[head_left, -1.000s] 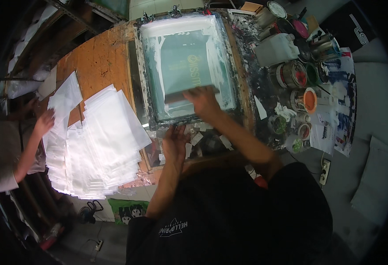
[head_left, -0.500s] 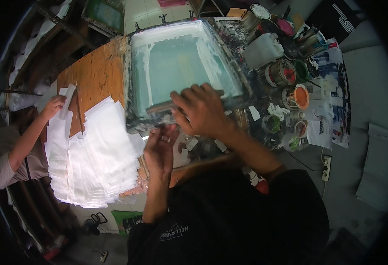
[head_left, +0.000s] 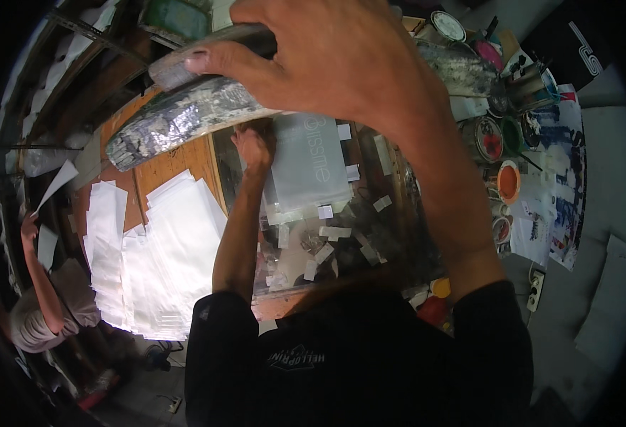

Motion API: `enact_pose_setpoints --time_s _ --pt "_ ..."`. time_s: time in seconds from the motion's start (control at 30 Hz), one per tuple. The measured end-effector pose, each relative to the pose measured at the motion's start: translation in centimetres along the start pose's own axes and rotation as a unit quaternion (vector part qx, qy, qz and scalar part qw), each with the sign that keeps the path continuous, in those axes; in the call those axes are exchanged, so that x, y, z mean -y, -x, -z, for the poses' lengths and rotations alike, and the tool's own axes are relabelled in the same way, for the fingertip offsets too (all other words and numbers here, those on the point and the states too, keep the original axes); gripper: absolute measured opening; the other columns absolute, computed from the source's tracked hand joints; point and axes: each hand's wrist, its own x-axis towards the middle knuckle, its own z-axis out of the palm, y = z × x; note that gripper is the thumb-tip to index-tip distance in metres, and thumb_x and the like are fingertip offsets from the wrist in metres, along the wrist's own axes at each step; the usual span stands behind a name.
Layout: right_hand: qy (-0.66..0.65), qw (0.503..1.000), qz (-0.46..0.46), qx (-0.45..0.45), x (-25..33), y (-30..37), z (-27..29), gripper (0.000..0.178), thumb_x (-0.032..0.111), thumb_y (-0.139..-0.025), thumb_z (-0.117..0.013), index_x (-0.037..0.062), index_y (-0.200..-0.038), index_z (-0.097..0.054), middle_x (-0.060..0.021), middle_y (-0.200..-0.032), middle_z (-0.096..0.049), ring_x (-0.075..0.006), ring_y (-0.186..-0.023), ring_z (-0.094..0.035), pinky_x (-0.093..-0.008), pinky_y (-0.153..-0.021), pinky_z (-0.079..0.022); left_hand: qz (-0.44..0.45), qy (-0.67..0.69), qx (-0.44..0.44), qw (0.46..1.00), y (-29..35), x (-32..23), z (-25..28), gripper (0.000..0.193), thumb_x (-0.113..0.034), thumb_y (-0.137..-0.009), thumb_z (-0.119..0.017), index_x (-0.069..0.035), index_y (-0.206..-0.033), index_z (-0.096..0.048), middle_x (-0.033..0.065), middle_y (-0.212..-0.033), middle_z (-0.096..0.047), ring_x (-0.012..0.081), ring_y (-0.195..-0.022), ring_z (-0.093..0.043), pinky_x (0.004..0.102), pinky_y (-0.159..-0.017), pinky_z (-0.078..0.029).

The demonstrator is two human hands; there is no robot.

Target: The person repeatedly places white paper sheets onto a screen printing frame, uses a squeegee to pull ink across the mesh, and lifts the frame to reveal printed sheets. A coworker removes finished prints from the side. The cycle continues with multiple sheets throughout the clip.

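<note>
Clasping squeegee (head_left: 238, 40) at frame edge (head_left: 178, 117), right hand (head_left: 334, 64) leaves open room by left hand (head_left: 254, 146), whose grip's unclear.

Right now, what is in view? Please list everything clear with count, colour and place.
Long flat bar: one, grey-brown, under right thumb
Rough frame edge: one, silver-grey, below bar
Translucent printed sheet: one, greyish, table centre
Thin paper-like sheets: many, white, table left
Small rectangular scraps: several, white, table front
Round paint cans: several, mixed, right
Wooden table: one, orange-brown, centre-left
Rectangular power strip: one, white, lower right
Co-worker: one, beige shirt, far left
Left hand: one, bare, beside printed sheet
Right hand: one, bare, gripping bar
</note>
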Motion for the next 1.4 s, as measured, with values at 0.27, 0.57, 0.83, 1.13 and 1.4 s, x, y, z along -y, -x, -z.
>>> enact_pose_setpoints --time_s 0.27,0.57,0.83,1.13,1.4 --pt "-0.175 0.978 -0.034 0.107 -1.1 -2.5 2.1 0.039 0.035 -0.103 -0.059 0.0030 -0.084 -0.072 0.0013 -0.050 -0.046 -0.0067 -0.042 -0.037 -0.0256 -0.042 -0.037 0.295 0.149 -0.018 0.944 2.6 10.8 14.5 0.016 -0.012 -0.093 -0.071 0.002 -0.099 -0.075 0.0171 -0.083 -0.074 0.0216 -0.072 -0.069 0.0340 -0.071 -0.054" --pt "-0.133 0.989 -0.016 -0.057 -0.2 -1.2 1.5 0.034 0.033 -0.089 -0.070 0.0053 -0.107 -0.078 -0.0270 -0.078 -0.069 -0.0422 -0.070 -0.070 -0.0447 -0.070 -0.054 0.116 -0.316 0.183 0.924 22.6 0.8 21.9 0.057 -0.040 -0.102 -0.055 -0.017 -0.154 -0.044 0.0237 -0.168 -0.020 0.0498 -0.155 -0.009 0.0788 -0.115 -0.007" --pt "-0.126 0.986 0.063 -0.086 -1.1 -1.2 -0.7 0.041 0.036 -0.095 -0.064 -0.0031 -0.090 -0.076 -0.0197 -0.070 -0.070 -0.0312 -0.061 -0.068 -0.0426 -0.066 -0.057 0.029 -0.069 0.192 0.979 13.6 -11.1 7.2 0.056 -0.033 -0.102 -0.054 -0.014 -0.155 -0.045 0.0242 -0.165 -0.025 0.0467 -0.155 -0.015 0.0779 -0.115 -0.007" --pt "-0.100 0.987 -0.067 0.106 -1.5 -2.0 0.6 0.034 0.017 -0.103 -0.053 0.0003 -0.075 -0.063 -0.0013 -0.053 -0.046 -0.0087 -0.041 -0.033 -0.0246 -0.034 -0.028 0.037 0.009 0.200 0.979 12.2 -14.0 5.3 0.058 -0.030 -0.101 -0.056 -0.002 -0.150 -0.044 0.0275 -0.163 -0.028 0.0439 -0.156 -0.015 0.0727 -0.119 -0.005" --pt "-0.289 0.956 0.040 0.034 -3.7 -0.1 1.2 0.031 0.016 -0.104 -0.053 -0.0014 -0.082 -0.065 -0.0017 -0.056 -0.048 -0.0073 -0.043 -0.033 -0.0229 -0.035 -0.026 0.035 -0.051 0.215 0.975 15.3 -14.7 6.8 0.056 -0.033 -0.101 -0.056 -0.003 -0.148 -0.048 0.0252 -0.165 -0.026 0.0431 -0.158 -0.008 0.0782 -0.114 0.002"
